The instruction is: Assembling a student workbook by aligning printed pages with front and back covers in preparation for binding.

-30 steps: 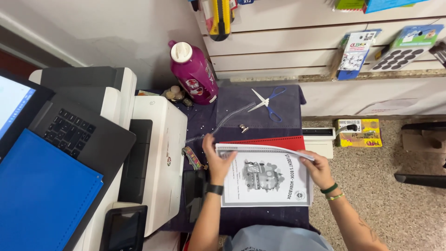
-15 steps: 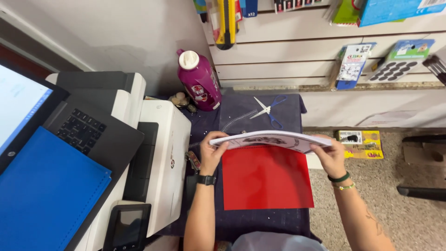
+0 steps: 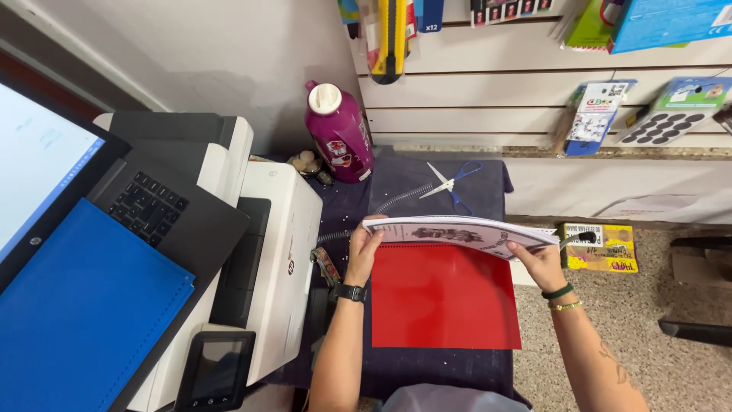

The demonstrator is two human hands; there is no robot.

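Printer [image 3: 282, 252], white: left of the paper stack. Left hand [image 3: 364, 252]: clamped on the stack's left edge. Paper stack [image 3: 457, 231], printed: held level just above the red sheet [image 3: 444, 297] on the worktop [image 3: 427, 366]. Right hand [image 3: 543, 263]: clamped on its right edge. Scissors [image 3: 448, 183]: beyond the stack.

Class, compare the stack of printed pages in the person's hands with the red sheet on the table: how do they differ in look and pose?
The stack of printed pages is white with dark print; the red sheet is plain red. The stack is lifted off the table, gripped by the left hand and right hand; the red sheet lies flat on the dark cloth, untouched. The stack is thick and seen nearly edge-on; the red sheet looks thin and shows its full face. Both are rectangular and similar in size.
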